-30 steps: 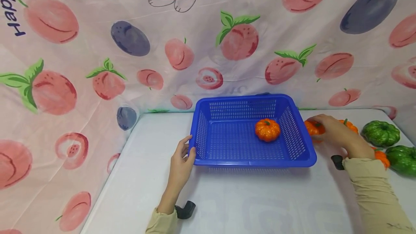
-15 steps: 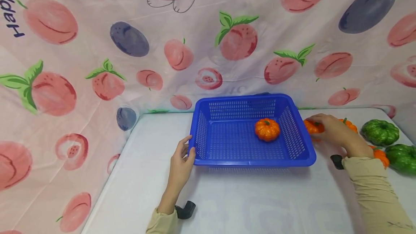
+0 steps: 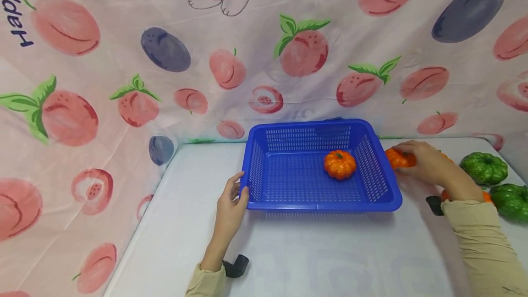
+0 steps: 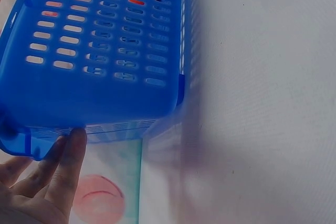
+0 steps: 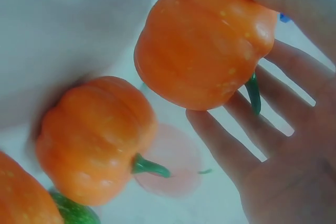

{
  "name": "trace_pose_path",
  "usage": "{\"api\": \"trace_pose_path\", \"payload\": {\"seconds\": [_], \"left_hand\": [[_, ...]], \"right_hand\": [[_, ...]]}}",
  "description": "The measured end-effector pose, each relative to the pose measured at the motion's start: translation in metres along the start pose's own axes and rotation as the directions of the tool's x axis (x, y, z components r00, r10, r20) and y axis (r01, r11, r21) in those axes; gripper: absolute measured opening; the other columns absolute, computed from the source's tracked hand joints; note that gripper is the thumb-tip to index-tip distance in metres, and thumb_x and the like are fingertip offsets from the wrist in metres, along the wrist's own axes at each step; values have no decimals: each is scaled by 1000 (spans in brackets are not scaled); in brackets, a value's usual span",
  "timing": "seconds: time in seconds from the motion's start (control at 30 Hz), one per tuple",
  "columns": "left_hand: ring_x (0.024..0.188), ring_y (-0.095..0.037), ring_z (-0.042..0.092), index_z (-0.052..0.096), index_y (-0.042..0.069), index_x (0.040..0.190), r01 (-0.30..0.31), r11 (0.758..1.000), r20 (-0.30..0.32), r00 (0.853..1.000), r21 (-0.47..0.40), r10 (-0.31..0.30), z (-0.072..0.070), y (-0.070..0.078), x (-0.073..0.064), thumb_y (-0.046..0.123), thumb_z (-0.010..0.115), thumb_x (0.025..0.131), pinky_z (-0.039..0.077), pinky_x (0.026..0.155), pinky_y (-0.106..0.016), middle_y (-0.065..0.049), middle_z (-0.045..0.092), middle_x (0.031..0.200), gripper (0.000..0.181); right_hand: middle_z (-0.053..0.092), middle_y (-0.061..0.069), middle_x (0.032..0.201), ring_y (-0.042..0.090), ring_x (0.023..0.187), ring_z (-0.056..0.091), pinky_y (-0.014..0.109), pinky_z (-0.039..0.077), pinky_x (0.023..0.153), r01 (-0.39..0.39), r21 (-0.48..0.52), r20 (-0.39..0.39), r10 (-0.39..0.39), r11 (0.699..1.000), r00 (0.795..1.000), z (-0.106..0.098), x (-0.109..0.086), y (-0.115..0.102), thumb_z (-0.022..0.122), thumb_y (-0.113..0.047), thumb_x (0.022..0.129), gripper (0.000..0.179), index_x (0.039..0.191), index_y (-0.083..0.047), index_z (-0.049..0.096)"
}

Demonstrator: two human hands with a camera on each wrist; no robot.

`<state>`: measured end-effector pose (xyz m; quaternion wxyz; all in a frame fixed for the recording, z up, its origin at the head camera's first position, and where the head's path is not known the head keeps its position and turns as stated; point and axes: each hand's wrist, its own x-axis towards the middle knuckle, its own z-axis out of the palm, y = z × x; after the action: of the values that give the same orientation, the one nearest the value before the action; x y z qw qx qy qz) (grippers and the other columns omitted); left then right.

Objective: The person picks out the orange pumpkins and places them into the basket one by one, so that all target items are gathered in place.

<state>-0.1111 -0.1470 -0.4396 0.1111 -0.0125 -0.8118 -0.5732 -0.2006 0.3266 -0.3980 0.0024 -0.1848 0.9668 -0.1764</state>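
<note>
A blue plastic basket (image 3: pixel 317 206) stands on the white table, with one small orange pumpkin (image 3: pixel 339 166) lying inside toward its right end. My left hand (image 3: pixel 231 206) grips the basket's left end, thumb at the near corner and fingers at the rim; in the left wrist view the fingers (image 4: pixel 68 166) reach up under that rim. Right beside the basket's right wall, my right hand (image 3: pixel 431 164) holds a second orange pumpkin (image 3: pixel 399 158) between thumb and fingers. From the right wrist, this held pumpkin (image 5: pixel 205 45) shows its ribbed side and green stem above the table.
Farther right are two green pumpkins, one (image 3: pixel 484 168) behind the other (image 3: pixel 511 202). More orange pumpkins, one whole in the right wrist view (image 5: pixel 97 140), are partly covered by my right arm in the head view. A fruit-print cloth (image 3: pixel 305 86) hangs behind the table.
My right hand, with the orange pumpkin, has shifted slightly up and to the right, and its forearm now covers more of the orange pumpkins behind. My left hand and the basket stay put.
</note>
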Motion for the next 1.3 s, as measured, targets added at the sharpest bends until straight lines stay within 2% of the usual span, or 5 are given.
{"api": "trace_pose_path", "payload": {"seconds": [0.23,0.47,0.7,1.3], "left_hand": [[113,-29,66,51,16,141,6,1000,5,1000,6,-6,1,1,0,12,56,100,56,91,-43,-17,66,118,41],[112,-29,66,51,16,141,4,1000,6,1000,9,-4,1,1,-1,12,56,100,57,90,-44,-17,66,118,41],[111,-28,67,51,17,141,-13,999,1,1000,52,13,-4,-2,-1,11,56,100,58,88,-42,-15,66,117,42],[113,-29,66,51,16,141,4,1000,0,1000,13,-4,0,3,-2,12,56,100,56,92,-45,-17,66,120,42]], "right_hand": [[47,37,133,54,120,44,69,38,100,-26,-30,9,26,999,1000,-10,0,-10,77,-19,85,61,132,13,53],[49,34,133,49,116,48,67,42,97,-27,-31,9,27,999,1000,-18,0,-17,77,-23,86,65,135,11,51],[47,35,135,52,121,45,69,38,100,-52,-20,4,52,998,999,-20,0,-25,76,-25,87,66,136,11,50],[43,35,139,54,125,38,72,34,102,-69,-68,-29,68,995,997,-39,3,-33,74,-26,89,66,137,10,48]]}}
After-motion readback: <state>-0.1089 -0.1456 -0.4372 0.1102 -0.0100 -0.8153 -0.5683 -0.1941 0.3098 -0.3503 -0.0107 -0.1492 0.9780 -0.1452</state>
